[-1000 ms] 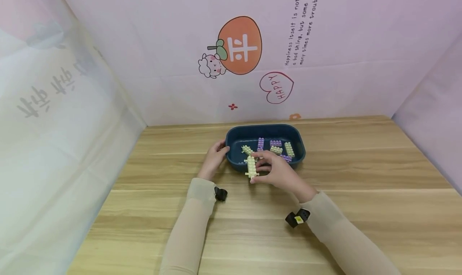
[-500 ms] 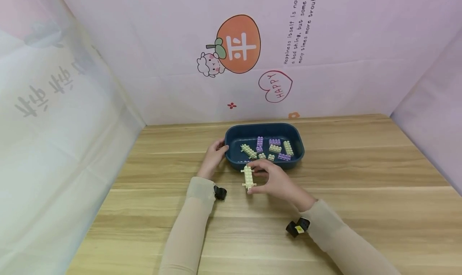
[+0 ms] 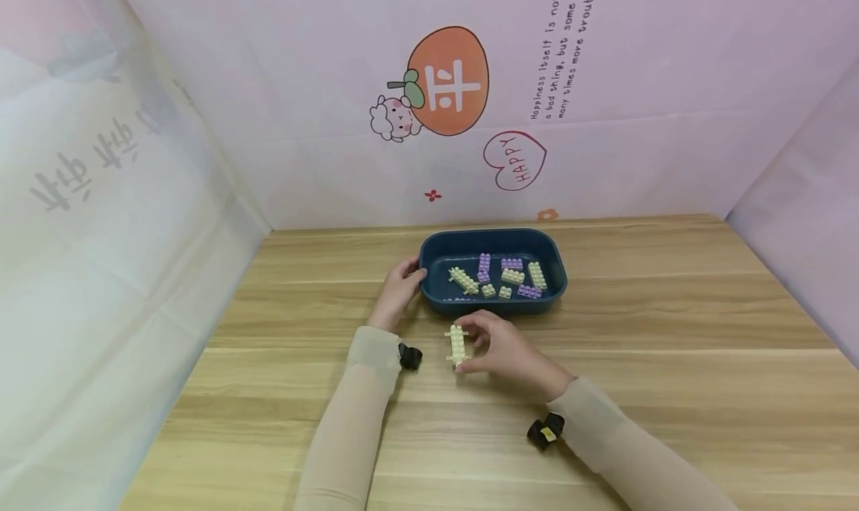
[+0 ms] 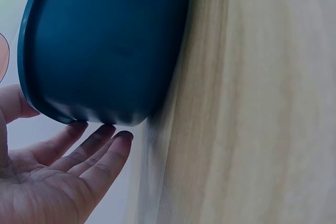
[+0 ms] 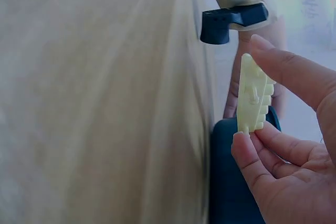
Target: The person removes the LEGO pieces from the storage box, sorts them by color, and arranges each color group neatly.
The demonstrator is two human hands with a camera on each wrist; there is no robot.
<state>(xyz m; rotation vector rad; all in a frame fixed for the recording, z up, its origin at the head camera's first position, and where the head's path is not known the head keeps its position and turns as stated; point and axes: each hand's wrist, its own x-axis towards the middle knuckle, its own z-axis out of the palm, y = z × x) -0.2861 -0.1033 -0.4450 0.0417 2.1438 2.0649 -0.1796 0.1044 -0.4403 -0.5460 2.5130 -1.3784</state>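
Studded pale-yellow brick (image 3: 458, 345) in right grip (image 3: 505, 353), smooth rounded tub (image 3: 496, 309)

A person's right hand (image 3: 506, 350) is pinching a pale yellow studded piece (image 3: 458, 345) by its ends just in front of a dark blue tub (image 3: 526, 307), while the left hand (image 3: 397, 293) is holding the tub's left end. Purple bricks (image 3: 511, 264) and pale yellow bricks (image 3: 537, 275) are lying inside the tub; a printed backdrop (image 3: 637, 160) is rising behind it.
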